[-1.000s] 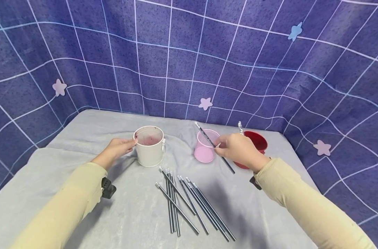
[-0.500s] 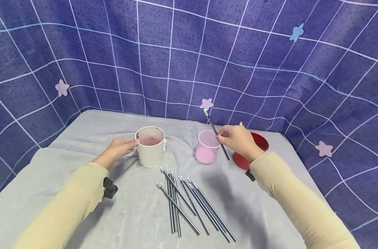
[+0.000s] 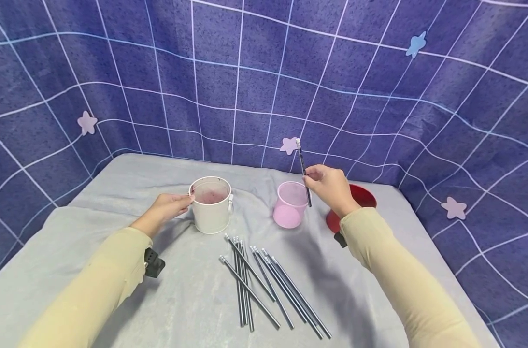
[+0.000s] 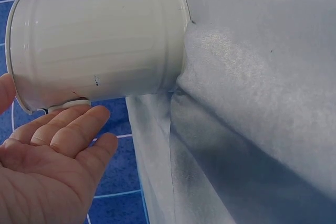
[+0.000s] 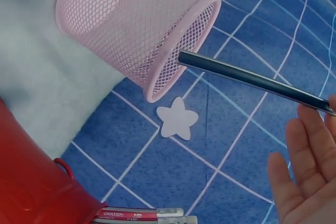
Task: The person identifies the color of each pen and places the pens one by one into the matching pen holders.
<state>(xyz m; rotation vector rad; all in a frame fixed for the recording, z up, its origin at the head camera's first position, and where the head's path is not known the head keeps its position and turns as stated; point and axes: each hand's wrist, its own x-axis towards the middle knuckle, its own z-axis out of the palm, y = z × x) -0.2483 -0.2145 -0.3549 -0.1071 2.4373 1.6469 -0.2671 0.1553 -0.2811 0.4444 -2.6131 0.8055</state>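
Note:
A white metal bucket stands upright at the left. My left hand pinches its rim, thumb over the edge and fingers against the outer side by the handle lug. My right hand pinches a dark pencil between thumb and fingertips, eraser end up. In the right wrist view the pencil's lower end is at the mouth of a pink mesh pen cup. Several more dark pencils lie in two loose bunches on the cloth in front.
A red bucket stands right of the pink cup, partly behind my right hand; red pencils stick out of it. Grey cloth covers the surface, and a blue gridded curtain with stars hangs behind.
My right hand has moved left and up from near the red bucket to the pink cup, turning the pencil more upright. The left hand has stayed at the white bucket.

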